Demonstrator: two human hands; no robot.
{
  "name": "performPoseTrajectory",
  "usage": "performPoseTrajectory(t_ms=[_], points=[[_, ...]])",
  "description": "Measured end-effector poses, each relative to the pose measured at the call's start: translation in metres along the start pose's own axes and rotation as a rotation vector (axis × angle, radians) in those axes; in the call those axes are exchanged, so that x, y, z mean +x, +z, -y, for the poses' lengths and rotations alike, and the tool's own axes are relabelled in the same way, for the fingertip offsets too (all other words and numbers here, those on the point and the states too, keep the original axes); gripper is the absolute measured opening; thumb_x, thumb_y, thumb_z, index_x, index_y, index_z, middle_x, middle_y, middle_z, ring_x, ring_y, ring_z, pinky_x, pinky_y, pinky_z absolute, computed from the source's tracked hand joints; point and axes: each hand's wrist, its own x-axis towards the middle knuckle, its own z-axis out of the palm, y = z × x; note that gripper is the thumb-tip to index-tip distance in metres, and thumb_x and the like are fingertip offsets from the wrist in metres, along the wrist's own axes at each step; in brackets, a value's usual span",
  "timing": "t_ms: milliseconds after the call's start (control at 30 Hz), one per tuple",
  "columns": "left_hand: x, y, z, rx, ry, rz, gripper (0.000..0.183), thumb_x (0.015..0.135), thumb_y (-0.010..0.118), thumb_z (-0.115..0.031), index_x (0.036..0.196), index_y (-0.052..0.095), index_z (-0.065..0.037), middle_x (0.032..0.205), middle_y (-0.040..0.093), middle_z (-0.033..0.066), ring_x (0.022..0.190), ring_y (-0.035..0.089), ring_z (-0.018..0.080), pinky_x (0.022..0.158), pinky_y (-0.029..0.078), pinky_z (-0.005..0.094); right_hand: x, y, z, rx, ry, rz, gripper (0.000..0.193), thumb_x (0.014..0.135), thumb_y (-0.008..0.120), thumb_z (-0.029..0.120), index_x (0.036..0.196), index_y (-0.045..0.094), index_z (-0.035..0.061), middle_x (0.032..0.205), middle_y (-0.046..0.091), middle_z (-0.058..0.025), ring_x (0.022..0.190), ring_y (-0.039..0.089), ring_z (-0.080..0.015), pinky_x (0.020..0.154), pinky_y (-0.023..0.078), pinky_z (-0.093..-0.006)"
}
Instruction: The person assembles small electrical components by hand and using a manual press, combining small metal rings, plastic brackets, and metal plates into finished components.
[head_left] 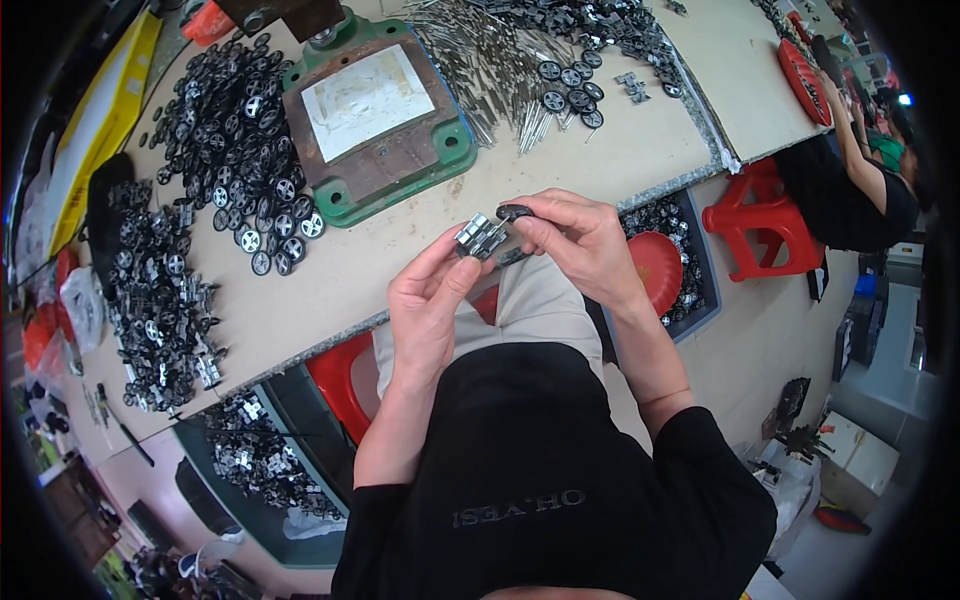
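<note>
Close over the table's front edge, my left hand [428, 305] pinches a small silver-and-black blocky part [482, 236] between thumb and fingers. My right hand [580, 240] grips a small black wheel [514, 212] by its rim, right beside the block. A thin metal axle seems to run between the wheel and the block; how far it goes in is hidden. Another dark wheel [511, 257] shows edge-on just below the block, partly covered by my fingers.
A press with a green base [455, 150] stands ahead, with loose wheels [225, 150] heaped left of it. Metal rods [480, 75] lie behind it; assembled parts [150, 300] are piled at left. Bins [708, 270] flank my legs. A person [850, 180] sits far right near a red stool [750, 220].
</note>
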Motion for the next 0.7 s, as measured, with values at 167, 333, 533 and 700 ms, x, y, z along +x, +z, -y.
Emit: performPoseTrajectory(t_ms=[167, 333, 533, 700], points=[[-0.001, -0.003, 0.000, -0.002, 0.015, 0.001, 0.038, 0.083, 0.058, 0.002, 0.120, 0.049, 0.003, 0.105, 0.061, 0.0131, 0.089, 0.062, 0.0166, 0.083, 0.049, 0.0268, 0.000, 0.006, 0.002, -0.028, -0.013, -0.015, 0.019, 0.083, 0.056, -0.002, 0.101, 0.062, -0.0056, 0.082, 0.060, -0.0075, 0.064, 0.055, -0.0088, 0.057, 0.046, -0.0200], [-0.001, -0.003, 0.002, 0.051, 0.072, -0.005, 0.036, 0.083, 0.058, 0.003, 0.118, 0.051, 0.003, 0.105, 0.060, 0.0117, 0.089, 0.061, 0.0163, 0.083, 0.049, 0.0261, -0.001, 0.011, 0.006, -0.208, -0.114, -0.076, 0.020, 0.081, 0.058, -0.002, 0.100, 0.062, -0.0049, 0.081, 0.062, -0.0085, 0.065, 0.057, -0.0090, 0.056, 0.047, -0.0209], [-0.001, -0.005, 0.005, 0.037, 0.055, -0.009, 0.035, 0.083, 0.057, 0.003, 0.118, 0.052, 0.004, 0.108, 0.059, 0.0120, 0.091, 0.060, 0.0169, 0.082, 0.050, 0.0262, -0.003, 0.015, -0.001, -0.550, -0.412, -0.160, 0.022, 0.079, 0.059, -0.004, 0.100, 0.063, -0.0029, 0.084, 0.063, -0.0115, 0.068, 0.061, -0.0138, 0.057, 0.049, -0.0232], [0.000, -0.003, -0.003, -0.113, -0.079, -0.003, 0.035, 0.083, 0.057, 0.003, 0.117, 0.052, 0.004, 0.109, 0.058, 0.0127, 0.093, 0.060, 0.0170, 0.081, 0.050, 0.0267, -0.005, 0.017, -0.006, -0.470, -0.401, -0.173, 0.023, 0.077, 0.061, -0.001, 0.100, 0.061, -0.0017, 0.083, 0.061, -0.0137, 0.064, 0.061, -0.0237, 0.057, 0.049, -0.0289]])
